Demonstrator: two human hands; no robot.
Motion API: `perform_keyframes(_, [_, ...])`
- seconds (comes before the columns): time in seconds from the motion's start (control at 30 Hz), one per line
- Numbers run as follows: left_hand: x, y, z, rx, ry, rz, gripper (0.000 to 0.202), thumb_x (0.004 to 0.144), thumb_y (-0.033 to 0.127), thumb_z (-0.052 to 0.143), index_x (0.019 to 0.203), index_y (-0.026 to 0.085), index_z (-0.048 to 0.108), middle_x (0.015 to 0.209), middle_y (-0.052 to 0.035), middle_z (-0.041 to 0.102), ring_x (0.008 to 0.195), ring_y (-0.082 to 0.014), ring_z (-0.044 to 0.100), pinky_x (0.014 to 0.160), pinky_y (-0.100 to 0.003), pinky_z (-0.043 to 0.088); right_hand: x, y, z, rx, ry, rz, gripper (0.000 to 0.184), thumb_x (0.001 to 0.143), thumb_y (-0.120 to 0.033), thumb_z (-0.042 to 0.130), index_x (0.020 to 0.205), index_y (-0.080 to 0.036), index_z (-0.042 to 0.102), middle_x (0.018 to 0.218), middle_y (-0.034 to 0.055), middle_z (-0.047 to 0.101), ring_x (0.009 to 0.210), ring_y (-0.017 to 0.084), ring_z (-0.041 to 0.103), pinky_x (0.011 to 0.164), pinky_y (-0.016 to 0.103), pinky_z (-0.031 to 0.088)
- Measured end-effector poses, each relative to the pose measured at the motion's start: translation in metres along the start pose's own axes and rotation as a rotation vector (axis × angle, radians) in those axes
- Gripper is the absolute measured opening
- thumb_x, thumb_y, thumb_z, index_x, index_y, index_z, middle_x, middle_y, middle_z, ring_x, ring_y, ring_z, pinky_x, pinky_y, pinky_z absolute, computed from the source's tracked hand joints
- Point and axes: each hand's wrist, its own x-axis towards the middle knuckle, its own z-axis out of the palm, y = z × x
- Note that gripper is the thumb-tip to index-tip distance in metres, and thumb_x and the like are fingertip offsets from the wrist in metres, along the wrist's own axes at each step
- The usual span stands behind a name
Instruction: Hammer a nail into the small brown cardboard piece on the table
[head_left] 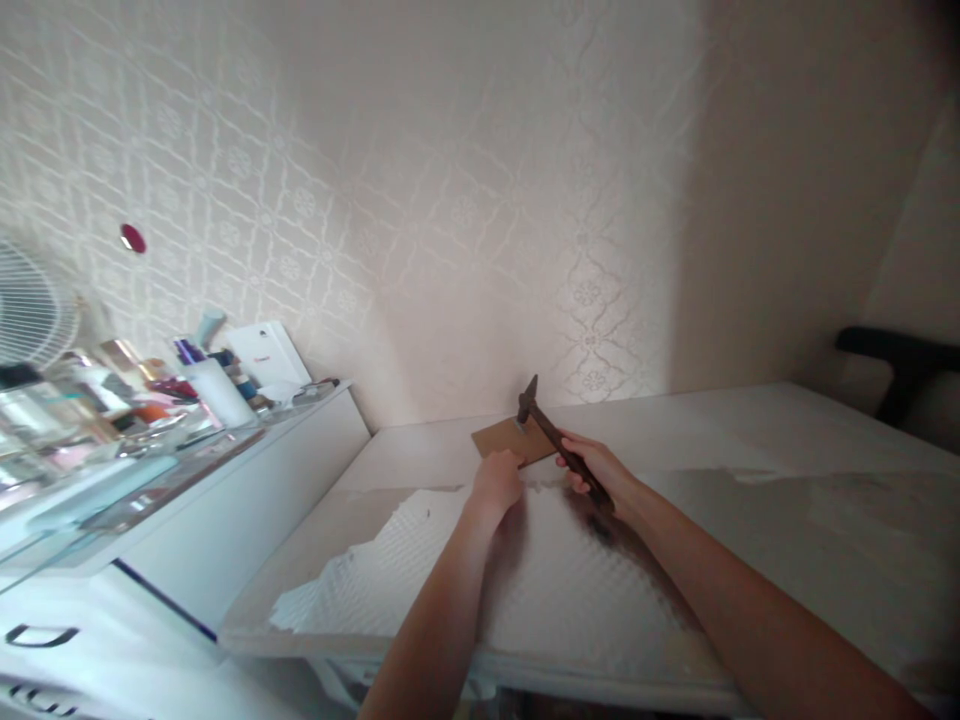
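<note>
A hammer (568, 455) with a dark head and a long brown handle is in my right hand (596, 468), whose fingers wrap round the handle. The hammer's head is over a thin brown board (499, 436) near the wall; I cannot tell whether it touches the board. My left hand (498, 480) is closed at the board's near edge, with its fingertips partly hidden. Under my hands the white table (420, 450) carries a crumpled, textured white sheet (375, 550).
On the left, a white dresser (300, 450) bears cosmetic bottles, a white box (268, 352) and a fan (34, 305). Patterned wallpaper (465, 210) rises behind the table. A black chair part (896, 350) shows at the right.
</note>
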Motion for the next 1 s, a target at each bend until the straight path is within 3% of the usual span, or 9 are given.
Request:
perform_keyframes(0.17, [-0.0003,0.0001,0.0005,0.001,-0.003,-0.011,0.036,0.078,0.009,0.048,0.110,0.021,0.059,0.108,-0.0072,0.060,0.099,-0.0192,0.055,0.086,-0.028,0.042,0.0003,-0.0003,0.0007,0.006,-0.015,-0.059,0.041,0.085,-0.018,0.039,0.126,-0.021,0.041,0.054,-0.0046,0.047,0.029,0.003,0.036,0.026,0.013,0.021])
perform_keyframes(1.0, [-0.0007,0.0004,-0.0004,0.004,-0.004,-0.001,0.039,0.076,0.006,0.048,0.110,0.022,0.058,0.107,-0.0064,0.061,0.098,-0.0191,0.056,0.085,-0.027,0.043,0.0011,-0.0007,-0.0006,0.065,-0.031,0.041,0.037,0.085,-0.019,0.040,0.121,-0.020,0.042,0.055,-0.0043,0.047,0.029,0.003,0.034,0.026,0.012,0.021])
